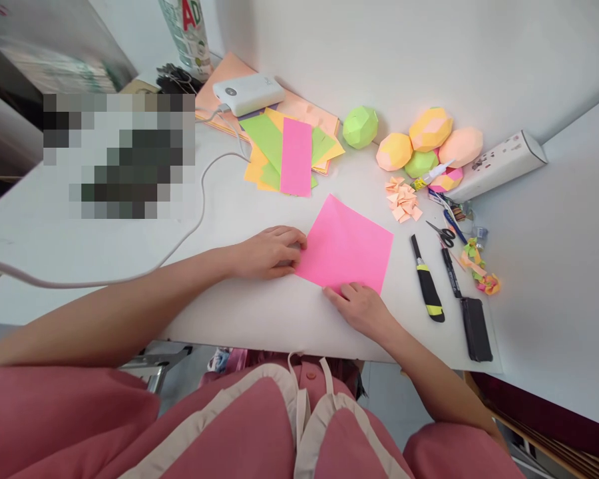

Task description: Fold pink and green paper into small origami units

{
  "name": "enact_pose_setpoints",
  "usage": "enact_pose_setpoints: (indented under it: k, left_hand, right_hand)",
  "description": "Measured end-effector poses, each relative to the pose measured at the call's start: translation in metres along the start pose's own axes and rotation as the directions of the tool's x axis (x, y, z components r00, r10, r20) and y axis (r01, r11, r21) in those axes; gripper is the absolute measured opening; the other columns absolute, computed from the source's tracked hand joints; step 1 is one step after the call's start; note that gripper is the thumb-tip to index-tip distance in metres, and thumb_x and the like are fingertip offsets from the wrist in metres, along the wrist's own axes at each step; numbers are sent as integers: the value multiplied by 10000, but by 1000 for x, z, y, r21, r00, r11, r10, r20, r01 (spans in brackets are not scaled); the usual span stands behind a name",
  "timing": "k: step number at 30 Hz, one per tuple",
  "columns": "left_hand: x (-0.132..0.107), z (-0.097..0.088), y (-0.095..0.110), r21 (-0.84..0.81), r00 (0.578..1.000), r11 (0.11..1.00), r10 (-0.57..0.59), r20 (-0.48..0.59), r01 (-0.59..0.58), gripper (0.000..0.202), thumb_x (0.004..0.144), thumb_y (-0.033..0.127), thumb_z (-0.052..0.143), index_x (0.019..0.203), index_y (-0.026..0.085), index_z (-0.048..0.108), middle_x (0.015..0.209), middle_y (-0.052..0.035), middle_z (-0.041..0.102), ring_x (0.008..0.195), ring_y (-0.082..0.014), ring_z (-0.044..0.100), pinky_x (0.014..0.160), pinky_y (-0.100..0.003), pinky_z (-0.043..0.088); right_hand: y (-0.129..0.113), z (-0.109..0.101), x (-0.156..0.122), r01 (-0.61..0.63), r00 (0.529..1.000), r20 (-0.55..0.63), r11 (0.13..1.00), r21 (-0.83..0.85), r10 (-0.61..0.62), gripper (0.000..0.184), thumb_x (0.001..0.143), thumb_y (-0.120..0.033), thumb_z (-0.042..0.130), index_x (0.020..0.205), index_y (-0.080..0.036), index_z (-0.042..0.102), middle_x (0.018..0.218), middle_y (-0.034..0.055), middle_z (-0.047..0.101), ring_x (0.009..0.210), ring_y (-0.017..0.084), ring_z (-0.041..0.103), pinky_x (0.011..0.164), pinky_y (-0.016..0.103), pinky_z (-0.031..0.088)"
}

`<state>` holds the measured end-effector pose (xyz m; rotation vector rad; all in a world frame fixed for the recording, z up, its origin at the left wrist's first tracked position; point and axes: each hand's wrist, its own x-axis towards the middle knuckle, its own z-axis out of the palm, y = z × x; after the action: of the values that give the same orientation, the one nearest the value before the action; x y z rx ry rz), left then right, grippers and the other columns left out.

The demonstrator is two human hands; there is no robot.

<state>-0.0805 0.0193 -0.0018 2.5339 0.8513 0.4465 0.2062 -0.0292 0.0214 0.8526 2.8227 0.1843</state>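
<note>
Pink clothing [239,432] with cream trim fills the near edge, just below the white tabletop [130,233]. Near the middle of that tabletop a pink paper square [344,247] lies flat, turned corner-on like a diamond.

Both hands rest on it, apart from each other and gripping nothing. The left hand [269,251] lies palm down with loosely curled fingers pressing the square's left corner. The right hand [362,307] presses its fingertips on the near corner.

Farther off, a loose stack of coloured sheets [269,143] is spread out – green, yellow and orange, with a pink strip on top. A white power bank [248,93] sits behind it.

To the far right, faceted paper balls [429,130] cluster against the wall, with a green one [360,126] set apart on the left.

A tall can [186,33] at the far left shows red letters "AD"; its contents are out of sight.

Right of the square lie a black-and-yellow utility knife [428,283], small scissors [444,233] and a glue tube [432,175].
</note>
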Motion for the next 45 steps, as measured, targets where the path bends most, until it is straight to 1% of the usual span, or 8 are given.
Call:
enact_pose_setpoints:
  k: [18,23,26,28,32,37,40,45]
  left_hand:
    - [-1,2,0,-24,1000,1000,-12,12,12,180,899,265,446,865,194,608,1223,-90,475,1165,-246,449,1017,-423,362]
    - [-2,2,1,12,1000,1000,17,3,-17,179,910,262,438,844,187,587,1220,-97,479,1171,-248,450,1017,-435,377]
    - [-2,4,2,28,998,998,51,-37,-50,158,905,238,449,849,180,585,1220,-106,495,1210,-261,432,1036,-451,371]
    - [-2,7,2,37,993,995,100,-69,-97,147,906,203,445,871,173,585,1223,-114,510,1268,-267,392,1068,-453,350]
    - [0,9,9,84,976,977,205,-74,-198,167,910,149,422,874,164,584,1205,-122,540,1289,-253,390,1105,-429,323]
    - [1,13,32,127,969,961,248,-13,-244,203,871,127,446,978,173,613,1134,-124,574,1106,-256,512,973,-421,426]
    - [2,22,52,120,959,952,281,38,-283,244,858,143,467,1047,180,616,1132,-118,589,991,-253,530,871,-414,462]
    - [11,38,75,105,957,951,289,35,-291,221,864,129,463,1005,133,633,1195,-134,585,991,-258,502,839,-392,475]
  right_hand:
    - [19,16,-111,-124,992,-44,991,-55,122,457,803,27,475,1223,-143,530,674,2,502,638,162,469,568,278,362]
    - [26,14,-123,-133,983,-127,991,27,135,309,865,-34,439,1123,-118,588,667,17,518,625,159,480,548,273,398]
    - [20,11,-114,-198,935,-274,972,130,227,234,889,-95,446,1040,-140,619,747,55,570,728,176,536,637,291,472]
    - [11,11,-101,-247,888,-356,954,168,292,254,899,-160,466,1113,-147,603,966,117,626,978,233,561,830,375,492]
    - [0,17,-70,-249,948,-158,953,170,276,510,945,-395,414,1369,-113,434,1439,179,414,1364,305,314,1064,496,346]
    - [31,28,-35,-368,927,4,909,197,375,543,979,-419,273,1424,-123,374,1515,115,318,1413,275,249,1126,521,249]
    - [53,30,-9,-408,909,14,882,237,417,503,982,-361,261,1414,-144,400,1506,93,337,1416,268,250,1133,531,229]
    - [71,36,31,-311,939,-52,903,296,341,448,960,-230,296,1366,-156,472,1483,71,388,1412,237,267,1160,490,197]
